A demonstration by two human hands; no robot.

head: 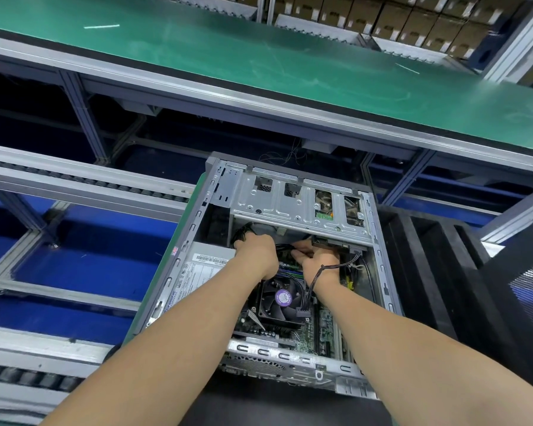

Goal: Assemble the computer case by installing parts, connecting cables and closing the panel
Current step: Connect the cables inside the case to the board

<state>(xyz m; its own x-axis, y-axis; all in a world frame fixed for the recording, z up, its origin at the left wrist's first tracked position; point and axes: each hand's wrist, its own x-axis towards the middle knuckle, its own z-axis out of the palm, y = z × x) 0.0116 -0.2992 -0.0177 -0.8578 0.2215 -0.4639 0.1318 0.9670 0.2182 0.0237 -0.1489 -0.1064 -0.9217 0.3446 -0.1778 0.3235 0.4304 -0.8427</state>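
Just above the black, purple-labelled cooler fan (282,298), left hand (256,253) grips black cables (283,247), right hand (317,258) seemingly pinches them, keeping them off the blades.

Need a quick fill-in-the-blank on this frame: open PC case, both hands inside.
1. The sticker on the CPU fan is ____.
2. A black cable drapes over the person's ____ wrist.
3. The power supply lies to the ____ of the left hand.
4. The bench top beyond the computer case is ____.

Missing words: purple; right; left; green.
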